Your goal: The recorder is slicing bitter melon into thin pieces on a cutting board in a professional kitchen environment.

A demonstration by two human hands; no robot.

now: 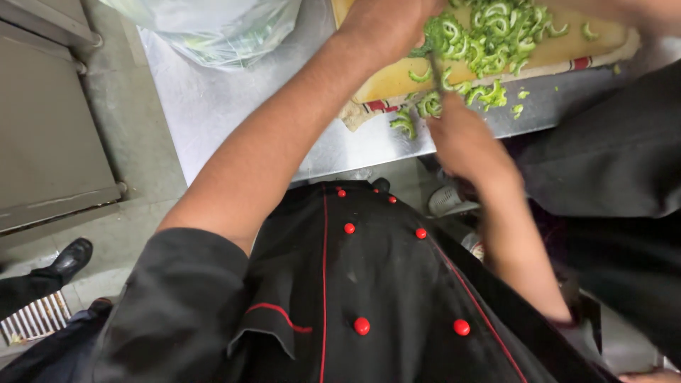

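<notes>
Sliced green peppers (496, 32) heap on the yellow cutting board (397, 81) at the upper right of the frame, on the steel tabletop (213, 106). Left hand (383, 21) presses the pile, fingers hidden; right hand (464, 142) looks closed around a blurred knife (436, 74). Best keep fingertips curled back from the blade.

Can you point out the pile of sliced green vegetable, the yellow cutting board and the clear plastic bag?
Pile of sliced green vegetable (496, 32), head view, middle of pile.
Yellow cutting board (397, 81), head view, bare near edge.
Clear plastic bag (213, 28), head view, lower bulge.
</notes>
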